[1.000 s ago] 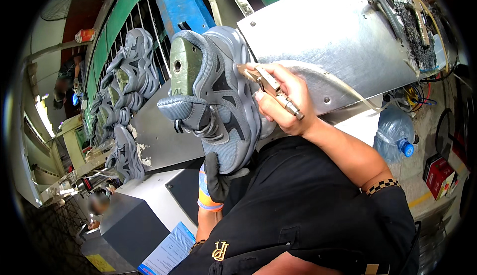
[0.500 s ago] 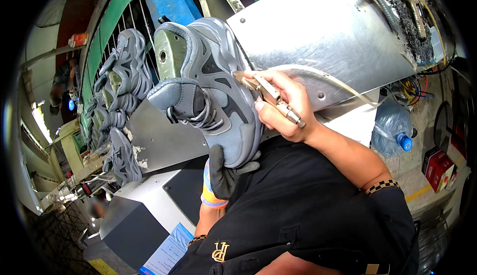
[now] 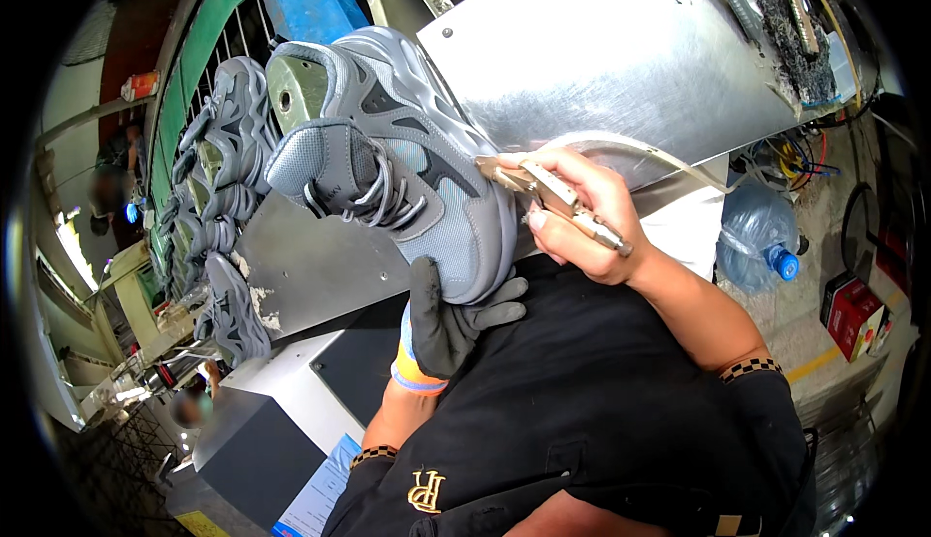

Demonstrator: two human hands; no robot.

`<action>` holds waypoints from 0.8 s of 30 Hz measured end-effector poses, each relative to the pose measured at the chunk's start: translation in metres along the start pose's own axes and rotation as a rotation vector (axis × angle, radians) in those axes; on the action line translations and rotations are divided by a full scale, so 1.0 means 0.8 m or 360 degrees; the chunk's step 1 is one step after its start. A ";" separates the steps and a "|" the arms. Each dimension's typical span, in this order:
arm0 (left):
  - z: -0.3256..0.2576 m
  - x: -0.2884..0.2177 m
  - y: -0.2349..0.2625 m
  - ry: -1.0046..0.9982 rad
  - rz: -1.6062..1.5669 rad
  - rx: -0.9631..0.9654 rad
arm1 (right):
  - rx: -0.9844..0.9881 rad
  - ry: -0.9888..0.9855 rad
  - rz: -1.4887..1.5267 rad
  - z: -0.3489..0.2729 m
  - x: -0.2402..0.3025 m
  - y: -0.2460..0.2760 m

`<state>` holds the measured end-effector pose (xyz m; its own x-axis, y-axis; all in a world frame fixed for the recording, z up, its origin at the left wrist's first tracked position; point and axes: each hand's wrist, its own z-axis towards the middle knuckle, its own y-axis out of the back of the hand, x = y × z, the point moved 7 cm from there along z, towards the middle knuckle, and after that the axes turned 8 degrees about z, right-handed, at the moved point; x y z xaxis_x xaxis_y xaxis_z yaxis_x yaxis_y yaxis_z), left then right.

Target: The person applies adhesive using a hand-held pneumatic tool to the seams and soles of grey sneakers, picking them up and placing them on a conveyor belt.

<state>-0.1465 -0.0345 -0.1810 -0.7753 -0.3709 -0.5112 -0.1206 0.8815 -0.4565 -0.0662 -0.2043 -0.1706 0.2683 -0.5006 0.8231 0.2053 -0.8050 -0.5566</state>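
Observation:
A grey sneaker (image 3: 456, 230) with a chunky sole is in front of me, a green shoe last (image 3: 298, 89) showing in its collar. My left hand (image 3: 448, 329), in a black glove with an orange and blue cuff, grips the sneaker by its toe, with the thumb on the upper and the fingers under the sole. My bare right hand (image 3: 599, 209) is closed round a small brass-coloured metal hand tool (image 3: 555, 191). The tool's tip is at the sole's edge near the forefoot; I cannot tell whether it touches.
More grey sneakers (image 3: 238, 130) stand in a row on the left beside a green rail. A metal worktop (image 3: 621, 52) lies beyond my right hand, with a pale hose (image 3: 669, 157) crossing its edge. A large plastic bottle (image 3: 756, 236) and a red box (image 3: 853, 316) are at right.
The sneaker has shifted a little left and away from me. My right hand has moved right and nearer, bringing the tool's tip closer to the toe. The left hand still holds the toe.

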 end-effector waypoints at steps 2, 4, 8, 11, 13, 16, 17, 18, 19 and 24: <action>0.004 0.001 -0.007 0.0043 -0.0005 0.0049 | -0.0009 0.0041 -0.0047 -0.009 0.003 0.005; 0.006 0.004 -0.016 0.0098 -0.0017 0.0076 | -0.0010 -0.0021 -0.0074 -0.021 0.008 0.012; 0.020 0.008 -0.033 0.0174 0.0047 0.0274 | -0.0084 -0.0155 -0.0008 -0.044 0.021 0.018; 0.032 0.011 -0.054 0.0290 0.0108 0.0360 | -0.0173 -0.0235 -0.0082 -0.054 0.040 0.022; 0.040 0.013 -0.073 0.0356 0.0138 0.0427 | -0.0258 -0.0299 -0.0113 -0.058 0.055 0.026; 0.052 0.011 -0.102 0.0342 0.0053 0.0622 | -0.0339 -0.0477 -0.0216 -0.061 0.078 0.032; 0.054 0.013 -0.108 0.0352 0.0022 0.0642 | -0.0394 -0.0383 -0.0260 -0.059 0.086 0.032; 0.057 0.015 -0.112 0.0349 0.0067 0.0641 | -0.0418 -0.0421 -0.0306 -0.060 0.090 0.031; 0.060 0.016 -0.117 0.0344 0.0112 0.0640 | -0.0441 -0.0460 -0.0352 -0.060 0.099 0.028; 0.077 0.016 -0.137 0.0368 0.0072 0.0814 | -0.0612 -0.0257 -0.0392 -0.071 0.107 0.027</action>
<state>-0.1055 -0.1537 -0.1825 -0.8954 -0.2117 -0.3918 0.1870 0.6196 -0.7623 -0.0925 -0.2831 -0.1059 0.4041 -0.2490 0.8802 -0.0736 -0.9680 -0.2400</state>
